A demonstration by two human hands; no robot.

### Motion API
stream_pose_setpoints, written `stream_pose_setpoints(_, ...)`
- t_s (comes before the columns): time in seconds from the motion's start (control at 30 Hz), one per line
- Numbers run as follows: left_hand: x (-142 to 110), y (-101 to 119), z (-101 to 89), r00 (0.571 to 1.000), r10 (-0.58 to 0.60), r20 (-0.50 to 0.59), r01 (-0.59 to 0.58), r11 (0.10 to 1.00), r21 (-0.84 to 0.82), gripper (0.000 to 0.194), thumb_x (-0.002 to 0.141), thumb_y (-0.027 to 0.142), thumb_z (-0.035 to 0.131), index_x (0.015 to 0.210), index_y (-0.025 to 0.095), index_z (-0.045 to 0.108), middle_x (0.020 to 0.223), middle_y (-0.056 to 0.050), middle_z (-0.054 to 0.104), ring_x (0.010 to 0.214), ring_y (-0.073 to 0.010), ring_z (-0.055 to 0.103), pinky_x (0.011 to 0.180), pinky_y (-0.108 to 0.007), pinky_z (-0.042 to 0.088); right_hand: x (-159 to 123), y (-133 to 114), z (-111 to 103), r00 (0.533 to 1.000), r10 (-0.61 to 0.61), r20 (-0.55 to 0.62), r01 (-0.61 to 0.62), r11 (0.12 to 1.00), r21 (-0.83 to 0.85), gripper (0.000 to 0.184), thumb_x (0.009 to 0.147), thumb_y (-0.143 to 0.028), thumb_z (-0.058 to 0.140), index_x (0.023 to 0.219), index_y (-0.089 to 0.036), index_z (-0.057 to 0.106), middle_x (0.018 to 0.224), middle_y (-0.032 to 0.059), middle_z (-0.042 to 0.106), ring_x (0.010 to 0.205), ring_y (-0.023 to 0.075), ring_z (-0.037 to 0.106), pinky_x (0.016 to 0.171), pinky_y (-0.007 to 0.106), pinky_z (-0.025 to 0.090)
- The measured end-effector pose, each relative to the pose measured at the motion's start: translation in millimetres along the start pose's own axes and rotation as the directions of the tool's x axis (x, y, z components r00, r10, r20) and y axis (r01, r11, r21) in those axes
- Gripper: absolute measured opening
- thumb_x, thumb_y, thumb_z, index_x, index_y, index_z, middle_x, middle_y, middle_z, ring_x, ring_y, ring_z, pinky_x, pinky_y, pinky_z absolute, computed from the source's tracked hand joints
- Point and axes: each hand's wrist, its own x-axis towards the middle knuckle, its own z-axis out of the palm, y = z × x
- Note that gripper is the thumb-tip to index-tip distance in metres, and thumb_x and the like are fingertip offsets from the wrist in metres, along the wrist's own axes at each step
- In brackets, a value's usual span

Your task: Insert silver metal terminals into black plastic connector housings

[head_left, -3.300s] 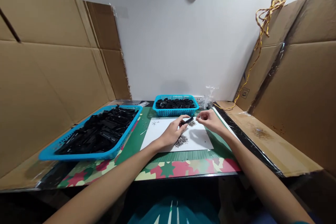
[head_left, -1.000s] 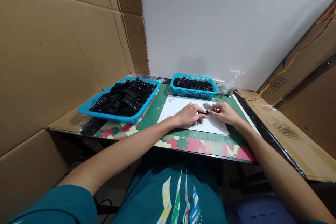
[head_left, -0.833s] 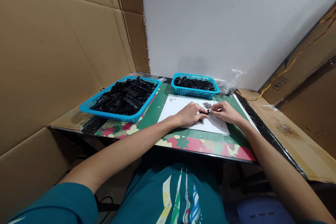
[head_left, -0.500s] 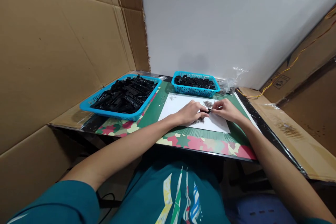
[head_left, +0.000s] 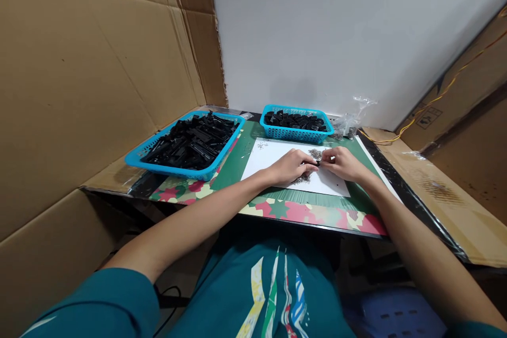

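Note:
Over a white sheet [head_left: 263, 157], my left hand [head_left: 292, 167] pinches a small black plastic part [head_left: 318, 163] between thumb and fingers. My right hand [head_left: 344, 164] meets it from the other side, its thumb and fingertips closed against the part's right end. Whatever tiny thing is in the right fingertips is too small to make out. Just behind the fingertips lies a pile of tiny metal pieces [head_left: 315, 153]. A second pile of small metal pieces [head_left: 302, 179] lies in front of my left fingers, partly covered by them.
At the left stands a large blue basket [head_left: 206, 173] full of long black plastic parts. A smaller blue basket [head_left: 295, 134] with short black parts stands behind the sheet. Clear plastic bags [head_left: 350, 124] lie to its right. Cardboard walls [head_left: 99, 63] flank the table.
The view has shifted slightly. My right fingertips have closed in on the black part; a thin bit visible between them and the part before is now hidden.

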Motion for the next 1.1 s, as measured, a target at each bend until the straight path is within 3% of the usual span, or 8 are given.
stream_pose_setpoints(0.17, 0.0, -2.6, -1.4, 0.999, -0.033, -0.015, 0.032, 0.997, -0.074, 0.03, 0.097, 0.032, 0.06, 0.085, 0.011, 0.078, 0.07, -0.004, 0.066, 0.063, -0.0132, 0.054, 0.064, -0.027, 0.039, 0.0, -2.4, -4.3, 0.999, -0.01, 0.036, 0.013, 0.998, -0.058, 0.026, 0.088, -0.031, 0.055, 0.066, -0.018, 0.061, 0.065, 0.0021, 0.06, 0.062, 0.0144, 0.046, 0.061, 0.029, 0.033)
stream_pose_setpoints(0.4, -2.2, -5.1, -2.1, 0.998, -0.065, -0.017, 0.063, 0.995, -0.077, 0.031, 0.097, 0.034, 0.06, 0.095, 0.012, 0.081, 0.07, -0.004, 0.068, 0.062, -0.0127, 0.052, 0.06, -0.027, 0.038, -9.2, -4.8, -19.3, 0.996, 0.028, 0.086, -0.013, 0.985, -0.172, 0.019, 0.086, -0.025, 0.061, 0.083, -0.017, 0.079, 0.066, 0.0035, 0.068, 0.059, 0.0161, 0.055, 0.06, 0.029, 0.037)
stream_pose_setpoints(0.53, -2.1, -5.6, -2.4, 0.996, -0.087, -0.025, 0.085, 0.994, -0.074, 0.027, 0.096, 0.031, 0.063, 0.098, 0.011, 0.082, 0.077, -0.007, 0.073, 0.068, -0.0148, 0.06, 0.065, -0.027, 0.042, -10.4, 4.7, -23.6, 0.993, 0.004, -0.121, -0.033, 0.972, -0.234, 0.028, 0.091, -0.022, 0.054, 0.087, -0.017, 0.081, 0.079, 0.0089, 0.076, 0.069, 0.0215, 0.066, 0.066, 0.031, 0.045)
stream_pose_setpoints(0.67, -2.4, -2.2, -3.7, 0.995, -0.096, -0.037, 0.094, 0.995, -0.043, 0.025, 0.095, 0.031, 0.067, 0.102, 0.013, 0.083, 0.082, -0.008, 0.076, 0.073, -0.0171, 0.065, 0.071, -0.028, 0.046, -7.6, 11.2, -23.1, 0.939, -0.093, -0.332, 0.029, 0.981, -0.193, 0.033, 0.098, -0.035, 0.053, 0.095, -0.02, 0.083, 0.099, 0.0121, 0.079, 0.091, 0.0281, 0.071, 0.082, 0.039, 0.053)
stream_pose_setpoints(0.73, -3.3, -0.1, -3.9, 0.995, -0.091, -0.041, 0.091, 0.996, -0.022, 0.024, 0.093, 0.031, 0.069, 0.105, 0.015, 0.083, 0.089, -0.009, 0.078, 0.08, -0.0186, 0.067, 0.076, -0.028, 0.048, -6.5, 10.7, -20.3, 0.91, -0.066, -0.41, 0.027, 0.995, -0.1, 0.032, 0.095, -0.042, 0.06, 0.09, -0.02, 0.082, 0.098, 0.0117, 0.08, 0.09, 0.0282, 0.072, 0.084, 0.041, 0.055)
stream_pose_setpoints(0.8, -4.5, 1.1, -3.8, 0.995, -0.094, -0.04, 0.093, 0.995, -0.018, 0.026, 0.093, 0.032, 0.07, 0.107, 0.015, 0.083, 0.094, -0.01, 0.078, 0.084, -0.0196, 0.068, 0.077, -0.029, 0.048, -5.5, 8.2, -14.9, 0.9, 0.059, -0.433, -0.02, 0.995, 0.095, 0.034, 0.09, -0.051, 0.069, 0.084, -0.019, 0.081, 0.088, 0.0113, 0.079, 0.081, 0.0273, 0.074, 0.078, 0.041, 0.058)
stream_pose_setpoints(0.93, -6.6, 0.9, -3.0, 0.996, -0.084, -0.034, 0.082, 0.996, -0.043, 0.029, 0.094, 0.037, 0.067, 0.098, 0.013, 0.083, 0.084, -0.008, 0.075, 0.072, -0.0173, 0.062, 0.067, -0.028, 0.043, -2.3, 1.4, 1.5, 0.906, 0.341, -0.251, -0.163, 0.829, 0.535, 0.047, 0.076, -0.065, 0.081, 0.074, -0.018, 0.075, 0.076, 0.011, 0.077, 0.07, 0.0252, 0.075, 0.071, 0.039, 0.064)
stream_pose_setpoints(1.1, -6.9, 1.7, -3.3, 0.993, -0.115, -0.027, 0.109, 0.981, -0.159, 0.034, 0.094, 0.04, 0.063, 0.087, 0.011, 0.08, 0.069, -0.003, 0.063, 0.061, -0.0131, 0.049, 0.059, -0.027, 0.035, 1.8, -2.3, 14.4, 0.883, 0.435, -0.175, -0.221, 0.714, 0.664, 0.057, 0.067, -0.074, 0.084, 0.068, -0.019, 0.069, 0.079, 0.0134, 0.078, 0.069, 0.025, 0.076, 0.07, 0.037, 0.067)
